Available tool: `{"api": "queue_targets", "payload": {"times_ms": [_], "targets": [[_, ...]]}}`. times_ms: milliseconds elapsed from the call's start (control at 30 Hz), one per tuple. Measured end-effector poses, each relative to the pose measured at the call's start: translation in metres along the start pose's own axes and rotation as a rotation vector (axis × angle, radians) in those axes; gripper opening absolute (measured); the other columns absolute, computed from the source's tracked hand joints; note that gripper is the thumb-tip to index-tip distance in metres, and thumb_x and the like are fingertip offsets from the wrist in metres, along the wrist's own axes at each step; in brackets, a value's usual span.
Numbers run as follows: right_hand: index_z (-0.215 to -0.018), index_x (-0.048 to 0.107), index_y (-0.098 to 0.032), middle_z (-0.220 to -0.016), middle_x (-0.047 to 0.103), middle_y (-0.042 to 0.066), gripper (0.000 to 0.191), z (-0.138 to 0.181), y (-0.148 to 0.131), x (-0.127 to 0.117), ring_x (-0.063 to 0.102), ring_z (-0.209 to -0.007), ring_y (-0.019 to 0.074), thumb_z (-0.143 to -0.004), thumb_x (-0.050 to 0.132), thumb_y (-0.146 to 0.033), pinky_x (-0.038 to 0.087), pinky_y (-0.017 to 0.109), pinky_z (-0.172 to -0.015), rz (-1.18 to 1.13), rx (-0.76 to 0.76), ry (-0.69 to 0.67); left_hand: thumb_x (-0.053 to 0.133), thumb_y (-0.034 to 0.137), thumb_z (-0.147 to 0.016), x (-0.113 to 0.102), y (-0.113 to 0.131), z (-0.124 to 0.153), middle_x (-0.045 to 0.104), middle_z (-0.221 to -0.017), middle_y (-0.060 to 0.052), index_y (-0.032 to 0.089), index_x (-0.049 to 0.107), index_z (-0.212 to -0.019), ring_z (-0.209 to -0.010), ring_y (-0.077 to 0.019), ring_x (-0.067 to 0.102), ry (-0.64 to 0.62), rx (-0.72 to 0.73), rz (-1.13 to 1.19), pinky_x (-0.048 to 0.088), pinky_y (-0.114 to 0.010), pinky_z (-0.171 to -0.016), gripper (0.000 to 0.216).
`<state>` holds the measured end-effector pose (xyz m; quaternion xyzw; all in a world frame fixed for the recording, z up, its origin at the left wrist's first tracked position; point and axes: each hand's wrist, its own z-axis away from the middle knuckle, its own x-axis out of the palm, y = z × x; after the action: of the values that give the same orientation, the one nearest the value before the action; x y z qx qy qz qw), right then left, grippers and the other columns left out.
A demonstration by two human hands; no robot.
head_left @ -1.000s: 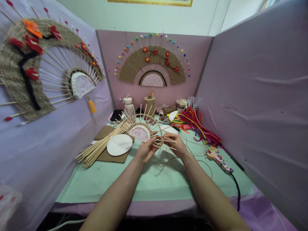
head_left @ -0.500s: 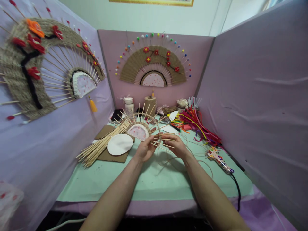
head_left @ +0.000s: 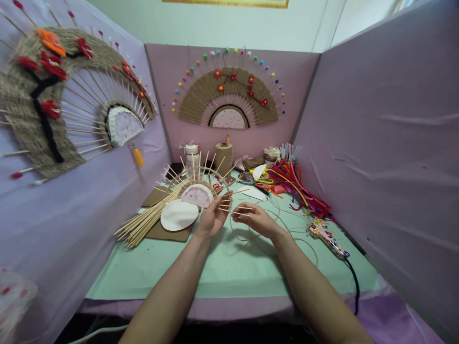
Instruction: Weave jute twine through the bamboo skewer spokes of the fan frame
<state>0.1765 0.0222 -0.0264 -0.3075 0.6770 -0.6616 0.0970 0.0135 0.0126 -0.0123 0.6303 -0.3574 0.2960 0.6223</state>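
My left hand [head_left: 211,219] is closed on the lower right edge of a half-round fan frame [head_left: 196,195]. The frame has thin wooden sticks fanning out, a pink-and-white spotted centre and a ring of twine woven across the sticks. Just right of the frame, my right hand [head_left: 256,220] has its fingers pinched together by the lowest stick ends, seemingly on the twine [head_left: 283,224]. Its fingertips are partly hidden. Loose loops of that twine trail under and beyond the right hand over the green tabletop [head_left: 236,274].
Left of the frame, a bundle of wooden sticks [head_left: 143,222] and a white oval [head_left: 179,215] lie on cardboard [head_left: 168,234]. Behind stand a twine spool [head_left: 224,155] and a white-lidded bottle [head_left: 192,157]. Pipe cleaners [head_left: 297,184] and a glue gun [head_left: 328,239] lie right. Finished fans [head_left: 229,91] hang on the partitions.
The fan frame and my left hand have shifted left and slightly up. My right hand has drawn a little away from the frame, opening a gap between the hands.
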Motion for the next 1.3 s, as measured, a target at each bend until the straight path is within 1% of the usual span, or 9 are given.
{"api": "queue_targets", "payload": {"times_ms": [100, 167, 333, 500, 700, 800, 967, 1133, 1300], "targets": [[-0.09, 0.067, -0.018, -0.095, 0.069, 0.005, 0.025, 0.004, 0.0, 0.006, 0.063, -0.092, 0.0176, -0.07, 0.078, -0.029, 0.045, 0.036, -0.092, 0.028, 0.046, -0.14, 0.059, 0.014, -0.084, 0.001, 0.002, -0.001, 0.074, -0.098, -0.009, 0.011, 0.068, -0.107, -0.084, -0.0132, 0.067, 0.005, 0.027, -0.013, 0.05, -0.025, -0.082, 0.025], [-0.091, 0.065, -0.018, -0.091, 0.069, 0.005, 0.027, 0.004, 0.003, 0.01, 0.064, -0.086, 0.0162, -0.072, 0.077, -0.032, 0.047, 0.033, -0.086, 0.042, 0.064, -0.174, 0.059, 0.014, -0.084, 0.0, 0.002, -0.001, 0.074, -0.096, -0.008, 0.01, 0.069, -0.103, -0.083, -0.013, 0.068, 0.017, 0.035, -0.01, 0.051, -0.024, -0.081, 0.022], [-0.078, 0.065, -0.017, -0.065, 0.065, -0.001, 0.025, 0.002, 0.01, 0.015, 0.054, -0.057, 0.0092, -0.072, 0.077, -0.038, 0.042, 0.024, -0.06, 0.119, 0.024, -0.115, 0.062, 0.019, -0.084, -0.002, 0.001, 0.0, 0.074, -0.095, -0.005, 0.014, 0.07, -0.099, -0.083, -0.0125, 0.068, -0.002, 0.027, -0.021, 0.052, -0.023, -0.075, 0.018], [-0.076, 0.066, -0.018, -0.065, 0.064, 0.0, 0.023, 0.004, 0.006, 0.018, 0.051, -0.057, 0.0102, -0.072, 0.075, -0.039, 0.037, 0.023, -0.055, 0.206, 0.005, -0.058, 0.069, 0.024, -0.08, -0.001, -0.004, 0.002, 0.073, -0.102, -0.006, 0.015, 0.069, -0.104, -0.092, -0.0149, 0.067, -0.001, 0.07, -0.098, 0.051, -0.025, -0.082, 0.025], [-0.077, 0.066, -0.018, -0.061, 0.058, -0.003, 0.024, 0.003, 0.005, 0.023, 0.048, -0.056, 0.0097, -0.07, 0.074, -0.04, 0.036, 0.024, -0.056, 0.19, -0.002, -0.039, 0.07, 0.025, -0.08, -0.001, -0.007, 0.001, 0.073, -0.089, -0.003, 0.017, 0.066, -0.109, -0.086, -0.0129, 0.069, 0.097, 0.119, -0.06, 0.052, -0.023, -0.082, 0.03], [-0.072, 0.065, -0.017, -0.057, 0.054, -0.004, 0.023, -0.002, 0.011, 0.019, 0.045, -0.052, 0.0086, -0.072, 0.07, -0.039, 0.034, 0.023, -0.054, 0.265, 0.019, 0.055, 0.069, 0.022, -0.081, -0.001, -0.006, 0.001, 0.072, -0.087, -0.001, 0.019, 0.063, -0.115, -0.08, -0.0105, 0.069, 0.098, 0.088, -0.036, 0.053, -0.018, -0.074, 0.035], [-0.071, 0.06, -0.018, -0.056, 0.053, -0.004, 0.03, -0.013, 0.018, 0.007, 0.044, -0.049, 0.0087, -0.07, 0.07, -0.046, 0.034, 0.024, -0.051, 0.218, -0.041, 0.322, 0.063, 0.017, -0.084, -0.001, -0.008, 0.0, 0.072, -0.08, -0.004, 0.014, 0.066, -0.103, -0.075, -0.0109, 0.068, 0.119, -0.024, -0.054, 0.054, -0.019, -0.071, 0.019], [-0.077, 0.057, -0.02, -0.059, 0.057, -0.003, 0.032, -0.014, 0.015, 0.008, 0.047, -0.047, 0.0094, -0.067, 0.071, -0.046, 0.035, 0.024, -0.046, 0.099, -0.096, 0.379, 0.064, 0.016, -0.082, -0.004, -0.007, -0.001, 0.071, -0.08, -0.003, 0.015, 0.066, -0.094, -0.077, -0.0114, 0.067, 0.129, -0.086, -0.05, 0.055, -0.024, -0.078, 0.012], [-0.075, 0.06, -0.019, -0.054, 0.049, -0.005, 0.029, -0.011, 0.013, 0.006, 0.036, -0.044, 0.0069, -0.068, 0.071, -0.045, 0.027, 0.022, -0.042, 0.184, -0.126, 0.46, 0.064, 0.021, -0.083, -0.007, -0.002, 0.002, 0.069, -0.085, -0.003, 0.019, 0.065, -0.098, -0.083, -0.0145, 0.067, 0.034, -0.241, -0.09, 0.055, -0.039, -0.087, 0.015]]}}
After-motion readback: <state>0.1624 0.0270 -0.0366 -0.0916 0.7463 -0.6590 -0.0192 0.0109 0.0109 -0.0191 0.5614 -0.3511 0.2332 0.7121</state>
